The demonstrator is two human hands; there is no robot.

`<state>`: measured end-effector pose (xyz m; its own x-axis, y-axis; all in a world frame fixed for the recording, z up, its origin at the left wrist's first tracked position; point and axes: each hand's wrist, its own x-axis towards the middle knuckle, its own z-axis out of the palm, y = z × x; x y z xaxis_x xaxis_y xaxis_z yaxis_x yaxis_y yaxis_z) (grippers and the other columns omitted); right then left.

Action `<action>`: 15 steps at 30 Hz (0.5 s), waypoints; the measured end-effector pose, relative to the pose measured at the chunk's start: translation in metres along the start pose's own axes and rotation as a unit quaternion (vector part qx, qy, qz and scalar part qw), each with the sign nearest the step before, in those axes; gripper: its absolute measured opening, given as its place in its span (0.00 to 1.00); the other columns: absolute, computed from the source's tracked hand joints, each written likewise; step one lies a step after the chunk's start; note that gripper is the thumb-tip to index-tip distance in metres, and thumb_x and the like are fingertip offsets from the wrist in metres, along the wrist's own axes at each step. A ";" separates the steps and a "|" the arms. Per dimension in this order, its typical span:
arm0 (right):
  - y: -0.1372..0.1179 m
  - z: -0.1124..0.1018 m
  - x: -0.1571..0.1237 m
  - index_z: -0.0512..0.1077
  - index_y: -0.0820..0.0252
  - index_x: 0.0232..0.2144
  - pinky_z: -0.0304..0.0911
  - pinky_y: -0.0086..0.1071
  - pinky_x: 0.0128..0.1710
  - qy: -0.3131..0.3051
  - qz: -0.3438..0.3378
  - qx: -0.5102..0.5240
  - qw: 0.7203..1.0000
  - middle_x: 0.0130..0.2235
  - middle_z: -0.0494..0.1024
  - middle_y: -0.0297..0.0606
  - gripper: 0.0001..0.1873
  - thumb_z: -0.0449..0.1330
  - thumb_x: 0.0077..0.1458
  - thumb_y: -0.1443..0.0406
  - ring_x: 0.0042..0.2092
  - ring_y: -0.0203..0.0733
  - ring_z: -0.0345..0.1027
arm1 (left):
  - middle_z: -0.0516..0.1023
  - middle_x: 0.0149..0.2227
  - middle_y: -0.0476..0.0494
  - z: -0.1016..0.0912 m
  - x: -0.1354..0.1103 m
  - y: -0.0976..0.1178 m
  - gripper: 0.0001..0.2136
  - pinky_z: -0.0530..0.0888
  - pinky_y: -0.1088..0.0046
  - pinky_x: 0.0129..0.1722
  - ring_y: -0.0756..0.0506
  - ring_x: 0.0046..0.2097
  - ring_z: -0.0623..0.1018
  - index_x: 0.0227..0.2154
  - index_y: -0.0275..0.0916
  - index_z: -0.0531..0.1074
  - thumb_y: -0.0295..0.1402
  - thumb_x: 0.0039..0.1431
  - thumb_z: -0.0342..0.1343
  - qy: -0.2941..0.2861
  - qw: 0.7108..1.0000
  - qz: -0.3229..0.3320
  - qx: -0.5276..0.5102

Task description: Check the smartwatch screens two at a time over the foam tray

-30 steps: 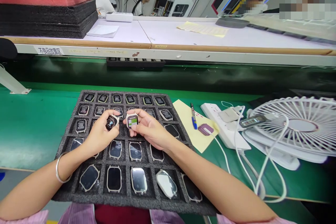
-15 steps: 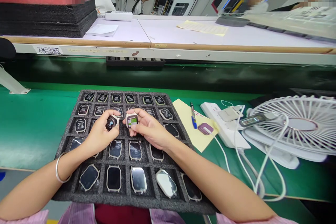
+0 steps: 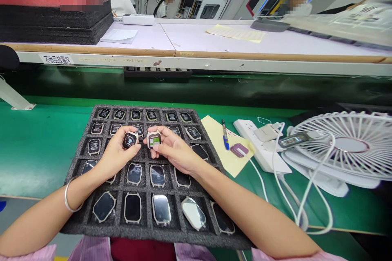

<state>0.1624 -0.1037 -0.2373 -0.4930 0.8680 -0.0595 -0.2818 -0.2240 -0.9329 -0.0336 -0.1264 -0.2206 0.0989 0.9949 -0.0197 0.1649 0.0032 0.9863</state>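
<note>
My left hand is closed on a smartwatch body without a strap, its dark round face lit. Close beside it, my right hand grips a second smartwatch body with green and white on its screen; the thumb rests at the screen's lower edge. Both are held over a dark grey foam tray with rows of pockets. Strapless watches lie in the pockets, the far ones showing white text, the near ones, such as this watch, with dark screens. My hands and forearms hide some pockets.
On the right are a yellow sheet, a marker pen, a purple charging pad, a white power strip and a white fan with cables. A shelf crosses behind, holding black foam. People sit beyond.
My left thumb has shifted off the watch edge, and the watch in that hand now faces more towards me. My right hand stays almost still.
</note>
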 end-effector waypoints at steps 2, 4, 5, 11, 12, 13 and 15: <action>-0.001 0.000 0.000 0.68 0.55 0.48 0.63 0.31 0.31 0.006 -0.002 0.003 1.000 0.42 0.78 0.36 0.22 0.66 0.51 0.69 0.30 0.33 0.71 | 0.75 0.39 0.47 0.001 0.000 0.003 0.24 0.72 0.73 0.30 0.51 0.30 0.74 0.53 0.39 0.66 0.33 0.52 0.61 -0.020 0.996 -0.039 -0.078; -0.002 0.000 0.000 0.68 0.55 0.48 0.63 0.31 0.31 0.012 -0.004 0.003 1.000 0.41 0.78 0.36 0.22 0.65 0.51 0.70 0.29 0.33 0.71 | 0.76 0.39 0.46 0.001 0.000 0.006 0.27 0.76 0.70 0.33 0.50 0.29 0.77 0.57 0.39 0.65 0.34 0.53 0.61 -0.031 0.986 -0.071 -0.148; -0.002 0.001 0.000 0.68 0.55 0.48 0.63 0.31 0.31 0.014 -0.006 0.004 1.000 0.41 0.78 0.36 0.22 0.65 0.51 0.70 0.29 0.34 0.71 | 0.77 0.40 0.46 0.001 -0.001 0.008 0.28 0.77 0.68 0.34 0.50 0.30 0.79 0.57 0.39 0.65 0.34 0.53 0.61 -0.031 0.981 -0.081 -0.174; -0.005 0.002 -0.001 0.68 0.55 0.47 0.64 0.32 0.31 0.013 -0.011 0.009 1.000 0.40 0.78 0.35 0.21 0.65 0.50 0.69 0.29 0.34 0.71 | 0.78 0.40 0.46 0.000 -0.003 0.010 0.29 0.80 0.67 0.35 0.47 0.31 0.82 0.59 0.40 0.64 0.34 0.53 0.61 -0.037 0.971 -0.085 -0.219; -0.005 0.002 -0.001 0.68 0.55 0.47 0.64 0.32 0.31 0.010 -0.014 0.009 1.000 0.40 0.78 0.35 0.21 0.66 0.50 0.69 0.29 0.34 0.71 | 0.78 0.39 0.47 0.000 -0.003 0.010 0.29 0.81 0.67 0.35 0.47 0.31 0.82 0.59 0.40 0.64 0.34 0.53 0.61 -0.039 0.972 -0.084 -0.218; -0.005 0.002 -0.001 0.68 0.55 0.47 0.64 0.33 0.31 0.006 -0.017 0.010 1.000 0.39 0.78 0.35 0.21 0.66 0.50 0.69 0.29 0.34 0.71 | 0.78 0.39 0.47 0.000 -0.003 0.011 0.28 0.81 0.67 0.35 0.47 0.31 0.83 0.58 0.40 0.64 0.34 0.53 0.61 -0.042 0.972 -0.082 -0.216; -0.005 0.002 -0.002 0.68 0.55 0.47 0.65 0.33 0.32 -0.001 -0.023 0.014 1.000 0.39 0.78 0.35 0.21 0.66 0.51 0.68 0.29 0.34 0.71 | 0.78 0.39 0.46 0.000 -0.003 0.011 0.25 0.81 0.67 0.35 0.47 0.30 0.83 0.54 0.39 0.66 0.34 0.53 0.61 -0.045 0.973 -0.079 -0.214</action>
<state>0.1631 -0.1047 -0.2317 -0.4814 0.8764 -0.0157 -0.3268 -0.1960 -0.9245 -0.0327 -0.1295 -0.2098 0.1937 0.9659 -0.1719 -0.2369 0.2161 0.9472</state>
